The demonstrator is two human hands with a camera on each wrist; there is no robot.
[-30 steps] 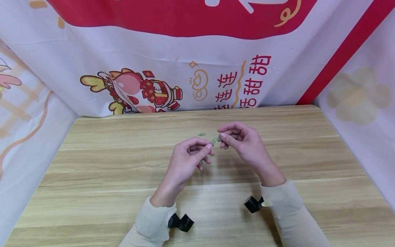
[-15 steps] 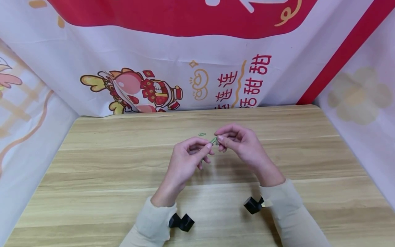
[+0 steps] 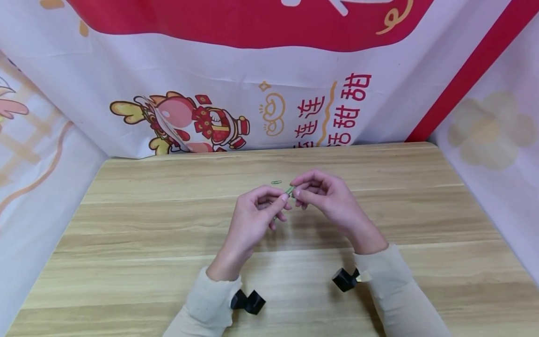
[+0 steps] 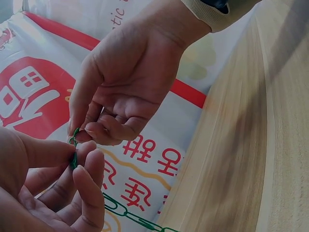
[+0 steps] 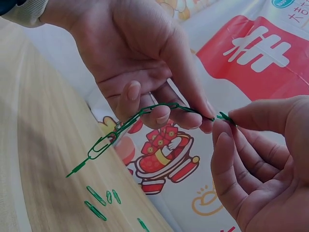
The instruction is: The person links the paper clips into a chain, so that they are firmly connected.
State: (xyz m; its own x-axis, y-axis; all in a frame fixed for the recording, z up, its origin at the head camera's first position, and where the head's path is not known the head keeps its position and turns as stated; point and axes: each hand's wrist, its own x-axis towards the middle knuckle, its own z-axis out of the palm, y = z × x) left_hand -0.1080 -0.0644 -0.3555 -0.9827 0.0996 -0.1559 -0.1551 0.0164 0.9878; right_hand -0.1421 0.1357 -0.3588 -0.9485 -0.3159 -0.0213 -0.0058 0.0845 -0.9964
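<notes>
My left hand (image 3: 252, 213) pinches the end link of a chain of green paper clips (image 5: 129, 122) between thumb and forefinger. In the right wrist view the chain lies across its other fingers, and the tail hangs below them. Facing it, my right hand (image 3: 332, 201) pinches a single green paper clip (image 5: 226, 118), mostly covered by the fingertips. In the left wrist view this clip's end (image 4: 74, 137) overlaps the chain's end clip right at both hands' fingertips.
A loose green paper clip (image 3: 276, 182) lies on the wooden table (image 3: 147, 224) beyond my hands. Several more loose clips (image 5: 95, 211) show in the right wrist view. A printed cloth (image 3: 236, 65) stands behind the table and along both sides.
My right hand has moved left and slightly down with its paper clip, closing the gap to the clip in my left hand. The left hand has barely moved.
</notes>
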